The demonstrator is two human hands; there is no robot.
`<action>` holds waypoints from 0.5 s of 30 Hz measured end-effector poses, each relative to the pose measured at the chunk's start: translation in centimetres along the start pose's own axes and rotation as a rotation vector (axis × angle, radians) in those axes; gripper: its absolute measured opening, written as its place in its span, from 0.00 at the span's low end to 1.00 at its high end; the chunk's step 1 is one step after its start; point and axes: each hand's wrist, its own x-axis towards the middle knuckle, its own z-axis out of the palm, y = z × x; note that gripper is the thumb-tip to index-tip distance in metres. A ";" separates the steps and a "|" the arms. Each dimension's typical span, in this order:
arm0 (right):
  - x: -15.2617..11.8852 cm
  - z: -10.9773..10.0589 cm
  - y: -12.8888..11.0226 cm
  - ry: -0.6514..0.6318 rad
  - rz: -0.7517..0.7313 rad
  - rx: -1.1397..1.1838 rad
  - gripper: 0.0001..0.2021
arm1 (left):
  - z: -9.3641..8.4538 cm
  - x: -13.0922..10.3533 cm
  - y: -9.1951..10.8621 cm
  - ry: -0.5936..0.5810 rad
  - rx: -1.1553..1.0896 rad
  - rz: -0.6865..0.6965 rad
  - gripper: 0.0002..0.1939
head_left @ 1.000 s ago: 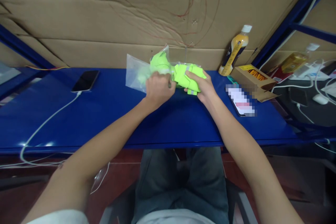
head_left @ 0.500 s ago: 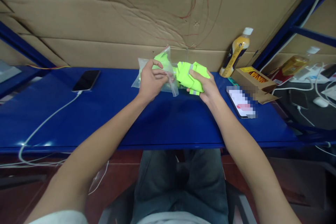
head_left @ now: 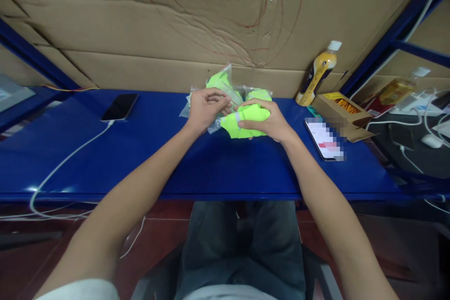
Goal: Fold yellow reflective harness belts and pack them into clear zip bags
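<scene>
My right hand (head_left: 272, 121) is wrapped round a folded neon yellow-green reflective vest (head_left: 245, 123) with a grey stripe, just above the table. Against its left end, my left hand (head_left: 206, 108) has its fingers curled on the edge of a clear plastic bag (head_left: 213, 126). The bag's lower part shows beneath those fingers, close to the vest. More neon fabric (head_left: 218, 80) in clear plastic lies behind my left hand. Another neon bundle in clear plastic (head_left: 259, 94) rests behind my right hand, by the cardboard wall.
A blue table (head_left: 147, 159) runs along a cardboard wall (head_left: 140, 72). On the left lies a black phone (head_left: 120, 106) with a white cable (head_left: 72, 158). On the right are a drink bottle (head_left: 318, 75), an open cardboard box (head_left: 346, 112) and a lit phone (head_left: 323, 138).
My right hand has brought the vest left and nearer to me, up against my left hand. The neon bundle behind my right hand is now uncovered. My left hand stays near its place.
</scene>
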 end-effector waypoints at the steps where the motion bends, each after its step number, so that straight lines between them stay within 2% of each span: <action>1: 0.1 0.2 0.1 0.007 -0.072 -0.068 0.18 | -0.1 0.0 0.0 0.007 0.032 0.040 0.16; 3: 0.3 0.4 0.4 0.037 -0.188 -0.161 0.16 | -0.2 0.1 0.1 0.018 0.086 0.126 0.16; 6: 0.4 0.7 0.8 0.088 -0.261 -0.252 0.16 | -0.4 0.0 0.5 0.015 0.126 0.201 0.15; 11: 0.2 1.0 0.8 0.055 -0.263 -0.302 0.22 | -0.4 -0.3 0.5 -0.064 0.193 0.175 0.13; 15: 0.2 1.0 0.9 0.004 -0.272 -0.312 0.25 | -0.4 -0.3 0.2 -0.136 0.172 0.161 0.15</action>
